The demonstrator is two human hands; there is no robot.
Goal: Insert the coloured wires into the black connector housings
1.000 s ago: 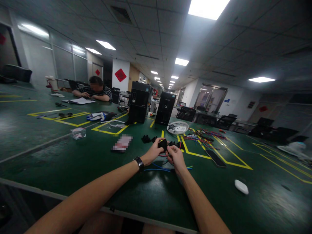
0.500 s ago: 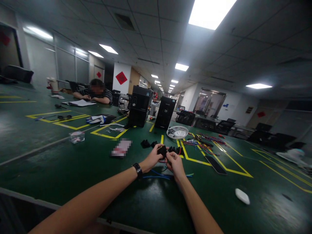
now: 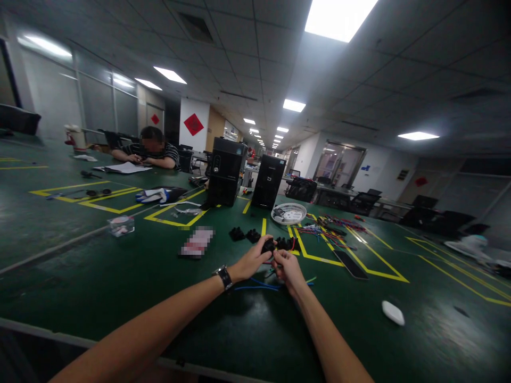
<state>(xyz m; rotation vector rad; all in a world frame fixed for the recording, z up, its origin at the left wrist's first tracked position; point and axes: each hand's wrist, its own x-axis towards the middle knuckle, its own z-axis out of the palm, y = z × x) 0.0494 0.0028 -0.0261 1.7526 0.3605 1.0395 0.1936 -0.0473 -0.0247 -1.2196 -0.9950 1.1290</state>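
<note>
My left hand (image 3: 252, 259), with a watch on its wrist, is closed around a small black part (image 3: 269, 246); its exact kind is too small to make out. Close against it, my right hand (image 3: 288, 268) has its fingers pinched together at the part's lower edge; what they grip is hidden. Blue wires (image 3: 257, 286) lie on the green table (image 3: 223, 330) below my hands. Similar black parts (image 3: 253, 235) sit just beyond my left hand, and more black parts (image 3: 286, 243), with a red wire, are behind my right fingers.
Two black computer towers (image 3: 225, 173) stand upright farther back. A white basket (image 3: 289, 214), bundled coloured wires (image 3: 339, 227) and a dark flat phone-like slab (image 3: 349, 264) lie to the right, with a white case (image 3: 393, 313) nearer. Across the table sits another person (image 3: 149, 149).
The view has shifted slightly. The black part has turned and tilted in my left hand, showing less of its flat side. My right fingers stay pinched beside it.
</note>
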